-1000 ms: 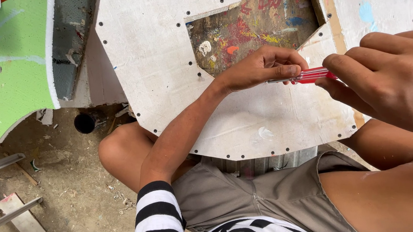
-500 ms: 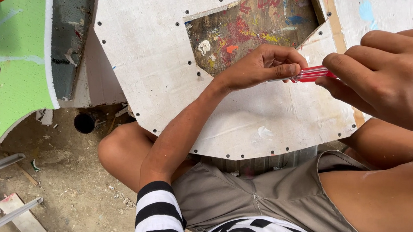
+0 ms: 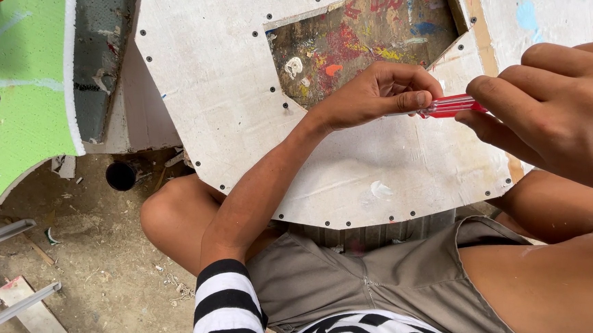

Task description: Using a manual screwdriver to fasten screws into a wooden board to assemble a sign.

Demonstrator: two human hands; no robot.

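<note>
A red tool, seemingly a small screwdriver, is being held over the white board, near its right edge. Its tip end is being pinched by the left hand; its handle is being gripped by the right hand, fingers curled round it. The tool seems to be getting readied rather than applied; a steady descent onto one dark fastener along the board's rim would probably be called for next. Counted: one tool, one board, two hands. A green foam piece is lying beyond the board's left edge.
</note>
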